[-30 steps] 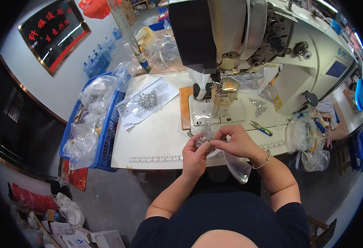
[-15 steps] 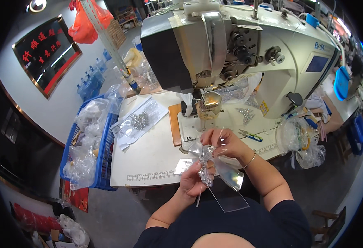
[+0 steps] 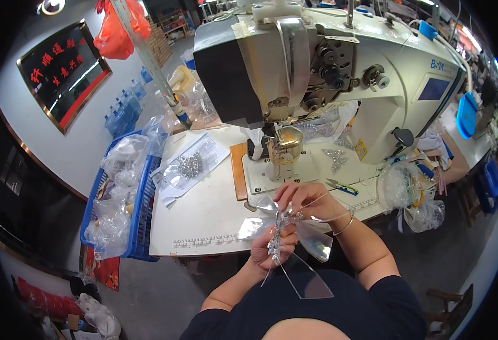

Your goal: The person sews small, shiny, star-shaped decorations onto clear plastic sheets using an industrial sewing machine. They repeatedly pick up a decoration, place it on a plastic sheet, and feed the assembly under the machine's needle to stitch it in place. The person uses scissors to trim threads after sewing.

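Over the near edge of the table, both my hands hold a clear plastic piece (image 3: pixel 315 240) with a silvery rhinestone ornament (image 3: pixel 274 245) down its middle. Its stiff, see-through strips fan out to several sides, and one hangs in front of my dark shirt. My left hand (image 3: pixel 262 250) is closed around the ornament's lower part. The fingers of my right hand (image 3: pixel 301 199) pinch its upper end, so the exact grip is partly hidden. Beyond my hands stands a sewing machine (image 3: pixel 339 122), its needle area (image 3: pixel 284 144) just past the piece.
Thread snips (image 3: pixel 342 187) lie right of my right hand. Another rhinestone ornament (image 3: pixel 335 160) rests under the machine arm. At left, a bag of rhinestone pieces (image 3: pixel 190 165) lies on the white table (image 3: pixel 203 212), beside a blue basket (image 3: pixel 141 226) of plastic bags. A clear bag (image 3: pixel 402 187) bulges at right.
The piece has turned in my hands, so the ornament now shows narrower and more edge-on. My right hand has come slightly lower and left, its fingers closer over the ornament's top.
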A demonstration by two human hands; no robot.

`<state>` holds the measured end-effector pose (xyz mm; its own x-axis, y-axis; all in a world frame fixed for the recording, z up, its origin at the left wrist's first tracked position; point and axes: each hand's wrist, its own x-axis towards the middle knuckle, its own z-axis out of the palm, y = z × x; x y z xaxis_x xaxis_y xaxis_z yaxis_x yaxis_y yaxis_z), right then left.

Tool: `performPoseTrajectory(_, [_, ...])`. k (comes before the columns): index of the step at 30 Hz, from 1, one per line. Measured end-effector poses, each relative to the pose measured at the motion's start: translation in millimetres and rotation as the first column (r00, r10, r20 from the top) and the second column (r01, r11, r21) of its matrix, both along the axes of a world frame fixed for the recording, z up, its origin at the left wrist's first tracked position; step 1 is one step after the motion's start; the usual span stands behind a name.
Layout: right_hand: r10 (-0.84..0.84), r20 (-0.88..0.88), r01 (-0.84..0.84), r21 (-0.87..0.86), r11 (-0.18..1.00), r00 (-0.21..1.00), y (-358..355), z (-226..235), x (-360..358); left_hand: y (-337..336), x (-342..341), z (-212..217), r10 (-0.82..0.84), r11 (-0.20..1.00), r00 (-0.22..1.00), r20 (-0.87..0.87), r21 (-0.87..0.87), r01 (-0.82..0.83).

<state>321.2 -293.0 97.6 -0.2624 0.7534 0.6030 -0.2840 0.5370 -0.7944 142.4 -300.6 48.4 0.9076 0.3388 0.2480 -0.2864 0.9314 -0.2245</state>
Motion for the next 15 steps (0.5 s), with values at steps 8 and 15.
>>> performPoseTrajectory(8, [-0.048,0.204,0.032,0.080,0.996,0.978,-16.4,18.1,3.5,7.5,-9.3,-8.9,0.047,0.981,0.995,-0.084,0.192,-0.030])
performPoseTrajectory(15, [-0.052,0.406,0.026,0.067,0.997,0.912,-22.1,33.3,5.8,0.1,-10.8,-10.1,0.064,0.978,0.983,-0.174,0.208,-0.027])
